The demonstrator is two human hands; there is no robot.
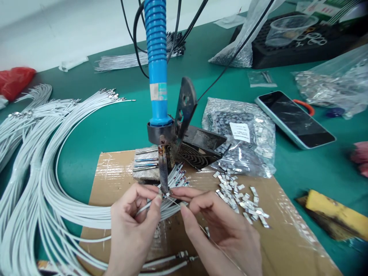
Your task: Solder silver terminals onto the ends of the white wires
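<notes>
My left hand [136, 222] pinches the end of a white cable between thumb and fingers, just below the tip of a soldering iron [163, 168]. My right hand [218, 226] is closed on a thin wire [220, 249], which runs from the iron's tip down across the palm. The iron hangs upright from a blue ribbed handle [156, 50]. A tiny metal piece [167, 195] shows between my fingertips at the tip. Behind my hands lie more white cable ends [176, 176] on the cardboard [112, 168].
Bundled white cables [51, 168] fill the left side. Small metal clips [241, 197] lie right of my hands. Behind them are a black fan-like bracket [198, 147], a plastic bag [240, 134] and a phone [296, 119]. A yellow sponge [336, 214] sits at the right.
</notes>
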